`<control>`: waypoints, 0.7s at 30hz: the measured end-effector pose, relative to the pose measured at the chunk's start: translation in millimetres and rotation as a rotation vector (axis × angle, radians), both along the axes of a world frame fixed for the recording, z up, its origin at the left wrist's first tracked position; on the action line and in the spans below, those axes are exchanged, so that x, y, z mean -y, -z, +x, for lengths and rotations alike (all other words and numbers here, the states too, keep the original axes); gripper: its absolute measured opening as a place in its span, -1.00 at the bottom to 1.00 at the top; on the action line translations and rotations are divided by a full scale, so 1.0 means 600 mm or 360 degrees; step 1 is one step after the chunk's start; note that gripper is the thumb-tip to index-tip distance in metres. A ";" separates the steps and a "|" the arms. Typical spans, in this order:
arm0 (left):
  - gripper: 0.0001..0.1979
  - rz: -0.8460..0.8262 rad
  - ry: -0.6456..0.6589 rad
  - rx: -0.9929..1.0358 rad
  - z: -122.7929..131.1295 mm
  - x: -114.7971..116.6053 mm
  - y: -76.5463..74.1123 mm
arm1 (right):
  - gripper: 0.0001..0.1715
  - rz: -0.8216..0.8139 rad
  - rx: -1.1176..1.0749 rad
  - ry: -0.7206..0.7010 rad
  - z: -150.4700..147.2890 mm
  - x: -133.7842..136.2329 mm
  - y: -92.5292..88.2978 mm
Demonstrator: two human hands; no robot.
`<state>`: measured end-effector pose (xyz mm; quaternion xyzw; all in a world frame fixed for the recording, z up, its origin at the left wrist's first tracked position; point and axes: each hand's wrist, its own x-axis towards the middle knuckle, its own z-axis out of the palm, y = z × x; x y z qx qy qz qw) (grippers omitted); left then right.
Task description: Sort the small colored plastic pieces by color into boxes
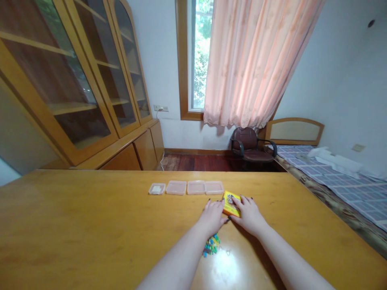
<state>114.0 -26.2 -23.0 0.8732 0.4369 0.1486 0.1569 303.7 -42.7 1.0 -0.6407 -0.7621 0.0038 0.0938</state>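
Note:
A flat yellow box (231, 206) with dark print and orange sides lies on the table. My right hand (251, 213) rests over its right part, the thumb at the near edge and the fingers spread across the top, gripping it. Beside the box's left edge is my left hand (212, 215), its fingers stretched out and its fingertips close to or touching the box. Just below my left wrist lies a small heap of blue, green and yellow pieces (212, 244), partly hidden by my forearm.
Beyond my hands stands a row of clear shallow plastic containers (196, 187). The leftmost container (157, 189) holds something white. The wooden table (90, 225) ends at a far edge, with a brown armchair (249, 147) behind it and a bed (341, 177) at right.

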 end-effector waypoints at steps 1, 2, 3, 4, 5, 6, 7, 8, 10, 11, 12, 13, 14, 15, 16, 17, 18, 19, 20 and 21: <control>-0.35 0.0004 -0.0020 0.0015 -0.001 -0.004 -0.002 | -0.23 0.0001 -0.0031 0.0021 0.000 -0.001 -0.002; -0.37 0.0007 -0.0035 0.0032 -0.003 -0.007 -0.004 | -0.23 -0.0011 -0.0068 0.0043 -0.001 -0.001 -0.004; -0.38 0.0006 -0.0048 0.0047 -0.004 -0.010 -0.006 | -0.22 -0.0036 -0.0112 0.0064 -0.001 -0.002 -0.006; -0.38 0.0005 -0.0063 0.0059 -0.005 -0.012 -0.008 | -0.21 -0.0070 -0.0158 0.0076 -0.002 -0.002 -0.008; -0.39 0.0004 -0.0082 0.0064 -0.006 -0.013 -0.009 | -0.20 -0.0110 -0.0200 0.0081 -0.002 -0.003 -0.011; -0.40 0.0002 -0.0098 0.0060 -0.006 -0.014 -0.011 | -0.20 -0.0149 -0.0235 0.0077 -0.001 -0.004 -0.014; -0.41 0.0000 -0.0111 0.0046 -0.006 -0.014 -0.012 | -0.20 -0.0186 -0.0265 0.0062 0.000 -0.006 -0.017; -0.43 -0.0001 -0.0129 0.0027 -0.006 -0.014 -0.013 | -0.20 -0.0220 -0.0297 0.0039 0.001 -0.007 -0.021; -0.45 0.0008 -0.0185 0.0007 -0.008 -0.013 -0.015 | -0.24 -0.0297 -0.0387 -0.0012 0.007 -0.010 -0.031; -0.47 0.0022 -0.0206 0.0017 -0.009 -0.012 -0.016 | -0.27 -0.0345 -0.0446 -0.0036 0.010 -0.012 -0.038; -0.49 0.0043 -0.0208 0.0042 -0.010 -0.011 -0.017 | -0.33 -0.0390 -0.0506 -0.0052 0.015 -0.015 -0.045; -0.52 0.0065 -0.0185 0.0077 -0.012 -0.011 -0.019 | -0.39 -0.0426 -0.0550 -0.0057 0.020 -0.018 -0.052; -0.57 0.0081 -0.0133 0.0111 -0.014 -0.010 -0.021 | -0.45 -0.0431 -0.0571 -0.0051 0.026 -0.023 -0.060; -0.62 0.0087 -0.0061 0.0137 -0.015 -0.009 -0.023 | -0.49 -0.0401 -0.0567 -0.0038 0.032 -0.029 -0.067; -0.67 0.0080 0.0008 0.0149 -0.016 -0.008 -0.025 | -0.52 -0.0335 -0.0542 -0.0008 0.039 -0.036 -0.073; -0.69 0.0065 0.0060 0.0148 -0.016 -0.007 -0.026 | -0.54 -0.0246 -0.0507 0.0020 0.047 -0.046 -0.078; -0.71 0.0048 0.0091 0.0136 -0.016 -0.006 -0.027 | -0.55 -0.0147 -0.0466 0.0051 0.054 -0.056 -0.082; -0.71 0.0035 0.0107 0.0118 -0.016 -0.005 -0.028 | -0.56 -0.0058 -0.0430 0.0076 0.062 -0.068 -0.084; -0.70 0.0030 0.0114 0.0101 -0.015 -0.004 -0.029 | -0.57 0.0027 -0.0405 0.0141 0.070 -0.082 -0.084; -0.69 0.0031 0.0113 0.0086 -0.015 -0.003 -0.030 | -0.59 0.0087 -0.0387 0.0193 0.078 -0.095 -0.082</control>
